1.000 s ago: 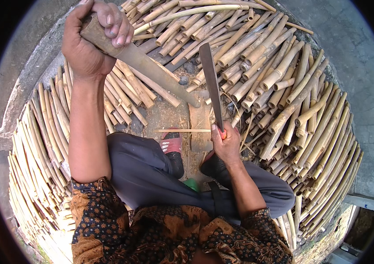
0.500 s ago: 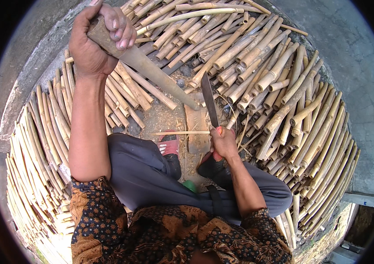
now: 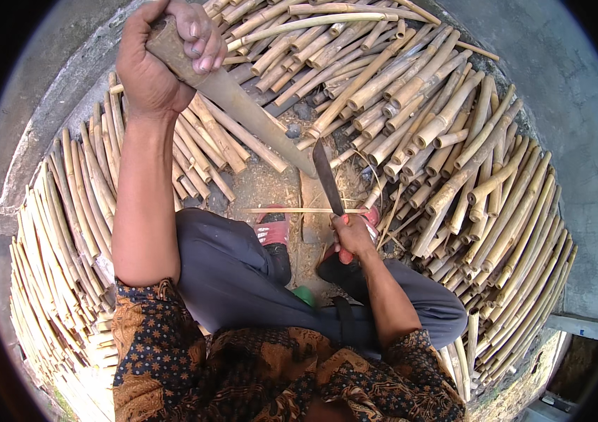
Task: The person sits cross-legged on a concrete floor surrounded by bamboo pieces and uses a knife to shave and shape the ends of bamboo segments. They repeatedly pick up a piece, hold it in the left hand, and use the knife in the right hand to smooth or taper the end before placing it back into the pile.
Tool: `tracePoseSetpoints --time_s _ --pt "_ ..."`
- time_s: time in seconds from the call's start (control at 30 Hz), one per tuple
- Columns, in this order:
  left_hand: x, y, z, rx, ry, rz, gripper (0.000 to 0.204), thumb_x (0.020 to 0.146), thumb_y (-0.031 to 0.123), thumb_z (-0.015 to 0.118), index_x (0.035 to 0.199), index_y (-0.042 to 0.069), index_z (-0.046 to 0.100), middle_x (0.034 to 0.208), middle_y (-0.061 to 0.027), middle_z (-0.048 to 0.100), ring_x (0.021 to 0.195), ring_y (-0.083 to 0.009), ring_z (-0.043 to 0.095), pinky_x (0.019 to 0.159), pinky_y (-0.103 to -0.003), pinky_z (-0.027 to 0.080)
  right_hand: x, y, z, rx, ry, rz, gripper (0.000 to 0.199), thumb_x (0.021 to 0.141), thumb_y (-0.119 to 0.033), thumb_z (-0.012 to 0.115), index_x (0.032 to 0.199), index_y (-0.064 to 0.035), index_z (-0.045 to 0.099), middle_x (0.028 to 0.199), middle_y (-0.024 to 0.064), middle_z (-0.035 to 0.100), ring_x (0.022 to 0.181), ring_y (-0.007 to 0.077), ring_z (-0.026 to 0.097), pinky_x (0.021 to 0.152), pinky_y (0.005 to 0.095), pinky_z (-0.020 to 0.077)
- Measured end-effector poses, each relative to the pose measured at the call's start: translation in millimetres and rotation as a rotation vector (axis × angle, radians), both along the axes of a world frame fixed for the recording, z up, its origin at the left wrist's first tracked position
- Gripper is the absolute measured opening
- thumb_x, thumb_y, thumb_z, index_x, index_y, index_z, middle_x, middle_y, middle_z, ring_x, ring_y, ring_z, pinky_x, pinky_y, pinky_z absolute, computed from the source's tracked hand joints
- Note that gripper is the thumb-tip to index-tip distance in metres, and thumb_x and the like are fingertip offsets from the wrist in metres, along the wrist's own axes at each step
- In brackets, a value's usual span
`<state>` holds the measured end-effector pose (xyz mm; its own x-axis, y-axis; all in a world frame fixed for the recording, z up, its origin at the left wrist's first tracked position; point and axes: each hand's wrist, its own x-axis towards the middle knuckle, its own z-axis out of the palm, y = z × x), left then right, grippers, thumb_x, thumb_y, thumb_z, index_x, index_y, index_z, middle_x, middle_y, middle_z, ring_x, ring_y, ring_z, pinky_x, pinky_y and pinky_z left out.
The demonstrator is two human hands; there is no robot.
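Note:
Raised high at the upper left, my left hand [image 3: 165, 60] is wrapped round the top end of a bamboo pole [image 3: 253, 116]. The pole slants away from me, down and to the right, its far end over a wooden block [image 3: 313, 200] on the ground. Lower and nearer my knees, my right hand [image 3: 352, 235] grips the red handle of a machete [image 3: 328, 179]. Its dark blade points away from me, with the tip close to the pole's far end; whether they touch I cannot tell. A thin bamboo strip [image 3: 292, 210] lies crosswise between my feet, passing by the base of the blade.
Piles of cut bamboo poles [image 3: 468, 169] curve round me at the right and far side, with more poles [image 3: 67, 204] at the left. My feet wear red sandals [image 3: 274, 231]. Wood chips litter the ground. A grey wall [image 3: 566, 105] stands behind the right pile.
The machete and my right hand have come down a little toward me, the tip shifting slightly left. My left hand and the bamboo pole have shifted slightly right in view.

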<state>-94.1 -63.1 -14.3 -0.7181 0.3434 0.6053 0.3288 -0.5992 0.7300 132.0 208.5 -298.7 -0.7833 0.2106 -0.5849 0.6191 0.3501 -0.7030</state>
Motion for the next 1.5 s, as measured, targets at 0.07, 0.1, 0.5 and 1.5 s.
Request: tracePoseSetpoints --time_s 0.07,0.1,0.5,1.5 --pt "-3 -1 -1 0.004 0.020 -0.014 0.044 0.106 0.033 0.033 0.072 0.009 0.049 0.059 -0.0023 0.039 0.049 -0.0139 0.041 0.054 -0.030 0.040 -5 2 24 -0.005 -0.018 -0.069 0.038 0.103 -0.034 0.059 0.084 -0.0009 0.062 0.062 0.0048 0.061 0.054 0.0141 0.063 0.053 0.0331 0.0493" --pt "-4 -3 -2 -0.001 0.022 -0.015 0.044 0.106 0.033 0.034 0.072 0.009 0.049 0.060 -0.0023 0.039 0.049 -0.0139 0.040 0.054 -0.030 0.040 -7 1 35 0.073 0.120 -0.054 0.036 0.102 -0.033 0.060 0.085 -0.0012 0.062 0.062 0.0073 0.061 0.056 0.0171 0.064 0.054 0.0342 0.0492" --pt "1 0 -6 -0.001 -0.023 0.001 0.044 0.106 0.033 0.035 0.072 0.008 0.049 0.060 -0.0024 0.040 0.048 -0.0138 0.041 0.053 -0.029 0.040 20 10 -42 0.563 0.141 0.179 0.035 0.093 -0.034 0.063 0.098 0.0008 0.065 0.085 0.0253 0.069 0.082 0.0444 0.069 0.076 0.0514 0.0513" --pt "-10 -11 -10 0.062 -0.125 0.199 0.039 0.103 0.033 0.043 0.074 0.007 0.047 0.066 -0.0046 0.041 0.059 -0.0180 0.043 0.061 -0.033 0.039 2 -8 10 0.185 0.578 -0.178 0.038 0.101 -0.035 0.060 0.085 -0.0007 0.057 0.061 0.0140 0.059 0.058 0.0313 0.060 0.058 0.0406 0.0473"
